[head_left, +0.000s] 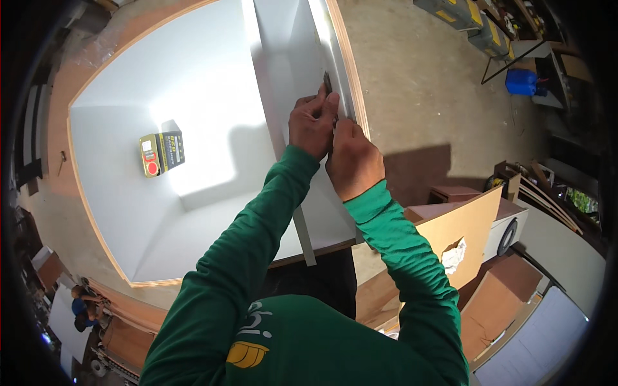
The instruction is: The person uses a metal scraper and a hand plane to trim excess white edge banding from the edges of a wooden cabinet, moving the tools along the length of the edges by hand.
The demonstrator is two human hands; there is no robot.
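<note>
My left hand [311, 125] is closed inside the narrow side compartment of a white-lined cabinet [122, 212]. Its thumb and fingers pinch near a small dark piece [327, 81] lying against the right side wall, too small to name. Just below and right of it, my right hand [355, 159] is a fist at the wall's plywood edge [353, 71]. Whatever my right hand holds is hidden by its fingers. The two hands touch or nearly touch. A long divider strip [257, 71] runs along the left of that compartment.
A small yellow and black box [161, 153] lies in the cabinet's larger bay. Wooden panels [463, 235] stand at the lower right. A blue container [521, 82] and grey bins [454, 11] are at the upper right. Another person [88, 305] is far off at the lower left.
</note>
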